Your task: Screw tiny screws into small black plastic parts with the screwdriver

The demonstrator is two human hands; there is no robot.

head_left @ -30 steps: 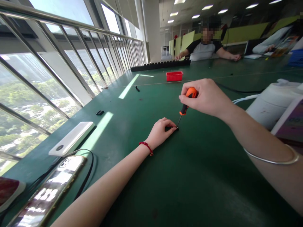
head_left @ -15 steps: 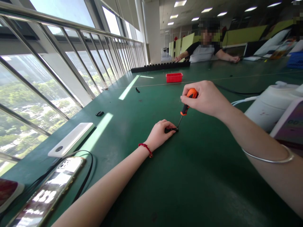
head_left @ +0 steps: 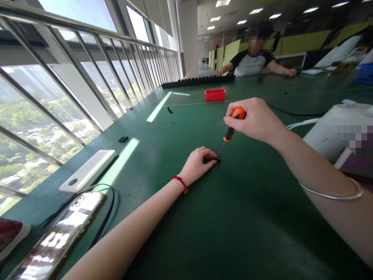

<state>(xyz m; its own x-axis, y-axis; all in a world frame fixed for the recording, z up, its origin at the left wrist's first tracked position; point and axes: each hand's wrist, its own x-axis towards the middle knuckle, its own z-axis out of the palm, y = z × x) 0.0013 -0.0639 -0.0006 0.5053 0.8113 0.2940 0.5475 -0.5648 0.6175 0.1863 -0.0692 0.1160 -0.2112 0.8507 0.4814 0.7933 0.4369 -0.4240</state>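
Observation:
My left hand [head_left: 198, 164] rests on the green table, its fingers closed round a small black part [head_left: 215, 159]. Most of that part is hidden by the fingers; what shows is slim and dark, and I cannot make out its kind. My right hand [head_left: 253, 117] grips a screwdriver [head_left: 229, 133] with an orange and black handle. The shaft slants down to the left, and its tip meets the far end of the black part beside my left fingertips.
A red tray [head_left: 215, 95] stands beyond my hands, before a long black rack [head_left: 198, 81] where a person [head_left: 250, 64] sits. Small black pieces [head_left: 122, 139] lie left. Nearer are a white power bank [head_left: 89, 171], a phone [head_left: 62, 233] and a cable. A white container [head_left: 329, 126] stands right.
Hardly anything differs. My right hand and the screwdriver have shifted very slightly to the right in view, while the tip stays on the black part held by my left hand.

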